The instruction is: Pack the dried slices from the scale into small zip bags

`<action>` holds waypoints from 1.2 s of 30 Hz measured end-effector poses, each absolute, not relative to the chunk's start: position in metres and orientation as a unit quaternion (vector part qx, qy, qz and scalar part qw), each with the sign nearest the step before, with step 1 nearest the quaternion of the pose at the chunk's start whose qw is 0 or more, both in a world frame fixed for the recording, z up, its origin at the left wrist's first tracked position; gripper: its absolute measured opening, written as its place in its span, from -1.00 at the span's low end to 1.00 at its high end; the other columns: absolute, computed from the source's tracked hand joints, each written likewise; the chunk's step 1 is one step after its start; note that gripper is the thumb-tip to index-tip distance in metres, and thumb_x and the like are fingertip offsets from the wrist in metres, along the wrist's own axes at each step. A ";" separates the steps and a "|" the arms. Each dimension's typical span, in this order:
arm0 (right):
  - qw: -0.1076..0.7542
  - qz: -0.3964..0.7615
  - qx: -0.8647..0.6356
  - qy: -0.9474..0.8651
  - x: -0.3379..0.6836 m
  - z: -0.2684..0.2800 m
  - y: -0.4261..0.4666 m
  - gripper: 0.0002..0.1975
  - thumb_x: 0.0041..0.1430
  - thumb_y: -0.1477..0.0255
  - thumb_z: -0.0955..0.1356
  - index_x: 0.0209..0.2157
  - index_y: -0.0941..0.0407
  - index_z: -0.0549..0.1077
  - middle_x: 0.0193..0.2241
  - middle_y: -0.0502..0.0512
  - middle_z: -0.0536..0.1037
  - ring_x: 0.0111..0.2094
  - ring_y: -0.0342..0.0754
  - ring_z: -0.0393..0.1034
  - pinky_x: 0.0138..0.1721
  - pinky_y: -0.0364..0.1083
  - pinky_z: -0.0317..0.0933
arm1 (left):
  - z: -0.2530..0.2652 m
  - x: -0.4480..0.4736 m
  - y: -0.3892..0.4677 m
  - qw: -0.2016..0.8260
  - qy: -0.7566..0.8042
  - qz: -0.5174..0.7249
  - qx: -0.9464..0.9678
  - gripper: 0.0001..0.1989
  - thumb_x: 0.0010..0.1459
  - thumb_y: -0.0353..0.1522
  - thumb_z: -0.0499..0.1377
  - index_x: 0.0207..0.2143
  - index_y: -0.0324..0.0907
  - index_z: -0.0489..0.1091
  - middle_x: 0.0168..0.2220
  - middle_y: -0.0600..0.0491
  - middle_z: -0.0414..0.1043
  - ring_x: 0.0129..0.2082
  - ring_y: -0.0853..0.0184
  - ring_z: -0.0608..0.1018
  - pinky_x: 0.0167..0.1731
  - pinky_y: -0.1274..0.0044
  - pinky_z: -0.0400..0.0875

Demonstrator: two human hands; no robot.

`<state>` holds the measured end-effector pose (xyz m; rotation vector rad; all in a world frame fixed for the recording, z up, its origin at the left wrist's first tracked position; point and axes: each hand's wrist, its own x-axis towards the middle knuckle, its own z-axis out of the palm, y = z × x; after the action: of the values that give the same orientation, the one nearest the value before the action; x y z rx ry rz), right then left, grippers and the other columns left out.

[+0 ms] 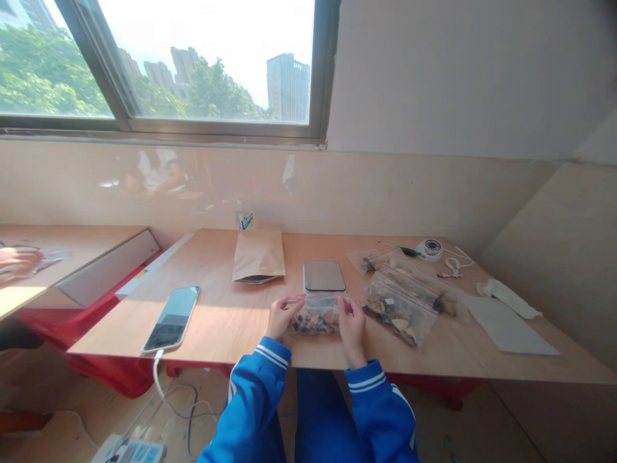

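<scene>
Both the left hand [278, 316] and right hand [351, 321] pinch the filled zip bag [315, 317] along its top; sealed bags [402, 302] lie beside it on the table [222, 321]

The table [231, 321] is pale wood with a smooth, matt top. On it, the small bag [315, 316] pinched between the left hand [279, 316] and right hand [351, 325] is thin clear plastic, slightly shiny. Just behind the bag, the scale [324, 276] has a glossy, metal-looking plate. Left of the scale lies a matt brown paper pouch [259, 256]; further left, a phone [172, 318] with a glossy glass face. Both sleeves are blue cloth.
</scene>
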<state>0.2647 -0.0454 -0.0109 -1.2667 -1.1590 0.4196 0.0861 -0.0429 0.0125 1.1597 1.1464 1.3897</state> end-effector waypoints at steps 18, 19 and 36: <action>0.666 0.359 -0.491 -0.431 0.262 -0.005 -0.050 -0.52 0.11 0.16 0.35 0.00 0.14 0.39 -0.21 0.14 0.56 -0.21 -0.01 0.46 -0.16 -0.03 0.33 | 0.012 0.087 -0.043 0.519 0.464 0.537 0.476 -0.66 -0.13 -0.17 0.36 -0.35 -0.24 0.56 -0.41 0.00 0.58 -0.38 0.30 0.55 -0.35 0.55 0.39; 0.664 0.370 -0.487 -0.430 0.262 -0.005 -0.050 -0.49 0.10 0.16 0.36 0.03 0.14 0.37 -0.23 0.14 0.57 -0.23 -0.01 0.47 -0.17 -0.02 0.34 | 0.012 0.087 -0.043 0.518 0.466 0.536 0.476 -0.67 -0.13 -0.17 0.36 -0.37 -0.24 0.56 -0.43 0.00 0.57 -0.39 0.31 0.55 -0.36 0.56 0.39; 0.644 0.302 -0.516 -0.477 0.263 -0.010 -0.046 -0.68 0.07 0.16 0.37 -0.36 0.16 0.51 -0.37 0.12 0.56 -0.28 0.01 0.44 -0.17 0.00 0.31 | 0.013 0.089 -0.045 0.474 0.489 0.558 0.474 -0.66 -0.15 -0.16 0.37 -0.41 -0.24 0.57 -0.47 0.01 0.55 -0.43 0.29 0.54 -0.43 0.55 0.38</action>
<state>0.2634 -0.0465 -0.0098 -1.1752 -1.0875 0.6883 0.0888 -0.0455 0.0128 1.1594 1.1964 1.3662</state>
